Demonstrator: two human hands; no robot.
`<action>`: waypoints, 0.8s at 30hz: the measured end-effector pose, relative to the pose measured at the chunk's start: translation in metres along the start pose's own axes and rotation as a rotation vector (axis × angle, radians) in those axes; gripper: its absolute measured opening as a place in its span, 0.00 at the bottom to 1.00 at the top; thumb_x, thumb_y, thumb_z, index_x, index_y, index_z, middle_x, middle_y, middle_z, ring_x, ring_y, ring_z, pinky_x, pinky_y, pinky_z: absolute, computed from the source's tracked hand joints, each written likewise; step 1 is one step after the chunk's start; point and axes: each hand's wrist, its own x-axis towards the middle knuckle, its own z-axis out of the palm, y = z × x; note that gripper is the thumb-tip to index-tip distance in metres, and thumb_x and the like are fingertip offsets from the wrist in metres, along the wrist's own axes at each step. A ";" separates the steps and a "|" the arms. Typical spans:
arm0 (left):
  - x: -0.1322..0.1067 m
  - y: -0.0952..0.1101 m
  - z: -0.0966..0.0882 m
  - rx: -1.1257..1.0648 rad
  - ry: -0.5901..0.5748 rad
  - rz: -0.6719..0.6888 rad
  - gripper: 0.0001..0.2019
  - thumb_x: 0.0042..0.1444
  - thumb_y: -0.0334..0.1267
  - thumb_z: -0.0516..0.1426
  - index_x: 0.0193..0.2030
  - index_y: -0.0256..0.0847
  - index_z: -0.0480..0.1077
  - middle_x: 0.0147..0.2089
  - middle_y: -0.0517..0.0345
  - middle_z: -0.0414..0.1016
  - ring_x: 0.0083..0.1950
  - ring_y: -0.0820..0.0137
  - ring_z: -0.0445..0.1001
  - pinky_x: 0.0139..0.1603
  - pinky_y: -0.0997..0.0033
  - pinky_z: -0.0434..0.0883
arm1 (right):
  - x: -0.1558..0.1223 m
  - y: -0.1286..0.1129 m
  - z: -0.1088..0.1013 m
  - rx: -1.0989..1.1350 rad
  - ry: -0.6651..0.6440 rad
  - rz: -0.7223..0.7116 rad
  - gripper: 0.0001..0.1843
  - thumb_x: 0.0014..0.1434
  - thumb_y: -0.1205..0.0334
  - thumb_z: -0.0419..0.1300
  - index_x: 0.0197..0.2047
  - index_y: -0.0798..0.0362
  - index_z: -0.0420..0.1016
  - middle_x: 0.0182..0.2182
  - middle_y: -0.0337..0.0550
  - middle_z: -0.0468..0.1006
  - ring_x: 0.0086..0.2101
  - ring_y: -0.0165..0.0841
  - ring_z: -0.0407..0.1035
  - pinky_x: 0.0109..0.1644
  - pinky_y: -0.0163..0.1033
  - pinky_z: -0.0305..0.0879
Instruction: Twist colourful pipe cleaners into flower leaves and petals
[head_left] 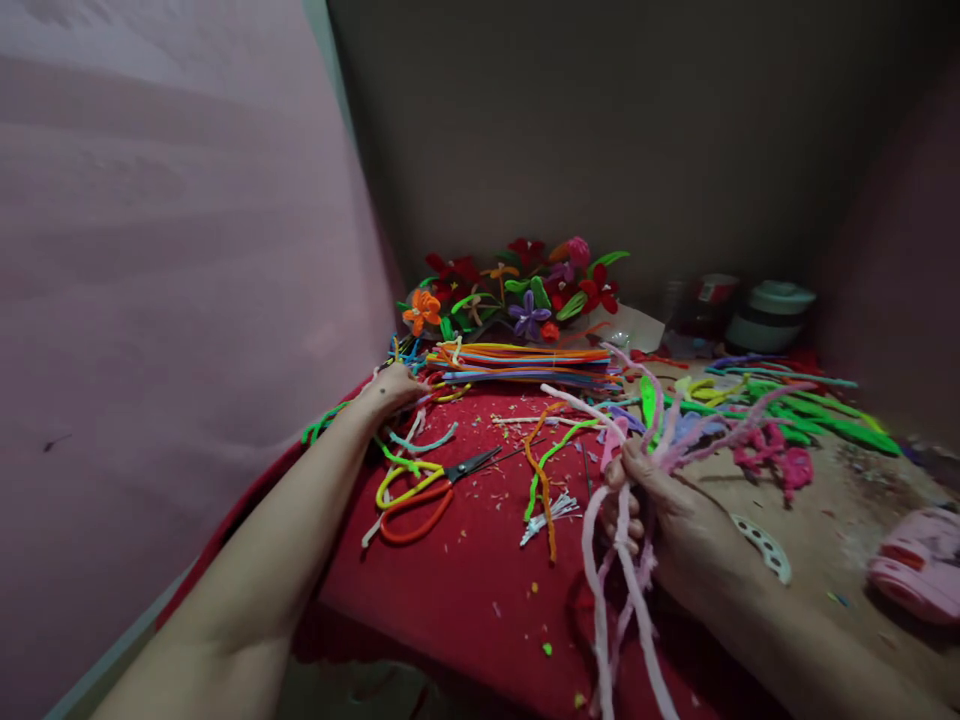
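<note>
My right hand is closed around a bunch of pale pink pipe cleaners; their ends fan up past my fingers and trail down off the near edge. My left hand reaches far left across the red cloth and rests at the end of a stacked bundle of multicoloured pipe cleaners. Its fingers are curled and mostly hidden, so what they grip is unclear. Orange-handled scissors lie between my arms, with bent yellow, green and orange pieces beside them.
Finished pipe-cleaner flowers stand against the back wall. Green and pink pipe cleaners spread at the right, near two jars. A pink object lies at the right edge. A pale wall closes the left side.
</note>
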 end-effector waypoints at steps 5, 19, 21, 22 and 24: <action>-0.001 -0.013 -0.013 -0.176 0.133 -0.026 0.08 0.35 0.31 0.58 0.13 0.36 0.62 0.08 0.67 0.50 0.12 0.79 0.49 0.15 0.77 0.46 | 0.001 -0.003 0.001 0.045 -0.024 0.020 0.16 0.45 0.51 0.65 0.24 0.55 0.70 0.13 0.32 0.62 0.13 0.21 0.54 0.14 0.27 0.53; -0.007 0.002 -0.030 -0.828 0.374 0.231 0.06 0.48 0.37 0.54 0.25 0.37 0.61 0.19 0.62 0.68 0.15 0.82 0.56 0.16 0.80 0.53 | 0.001 -0.004 0.001 0.087 -0.065 -0.041 0.12 0.48 0.57 0.64 0.22 0.55 0.71 0.24 0.39 0.73 0.22 0.26 0.65 0.25 0.31 0.63; -0.010 0.008 -0.033 -0.818 0.379 0.332 0.07 0.48 0.36 0.55 0.26 0.36 0.62 0.18 0.62 0.68 0.14 0.81 0.57 0.14 0.80 0.52 | 0.000 -0.005 0.001 0.089 -0.085 -0.016 0.12 0.47 0.56 0.64 0.21 0.55 0.70 0.21 0.39 0.72 0.22 0.28 0.66 0.27 0.32 0.64; -0.013 0.012 -0.036 -0.790 0.373 0.368 0.07 0.48 0.36 0.56 0.26 0.36 0.62 0.18 0.62 0.68 0.14 0.81 0.56 0.14 0.79 0.52 | 0.000 -0.006 0.001 0.092 -0.094 -0.004 0.12 0.47 0.56 0.64 0.21 0.55 0.70 0.21 0.39 0.72 0.22 0.28 0.66 0.27 0.33 0.64; -0.018 0.022 -0.045 -0.744 0.370 0.368 0.07 0.48 0.36 0.57 0.26 0.36 0.63 0.17 0.63 0.67 0.14 0.81 0.56 0.14 0.80 0.52 | 0.000 -0.007 0.001 0.099 -0.113 0.006 0.12 0.47 0.56 0.64 0.21 0.55 0.70 0.20 0.38 0.72 0.22 0.29 0.67 0.29 0.34 0.65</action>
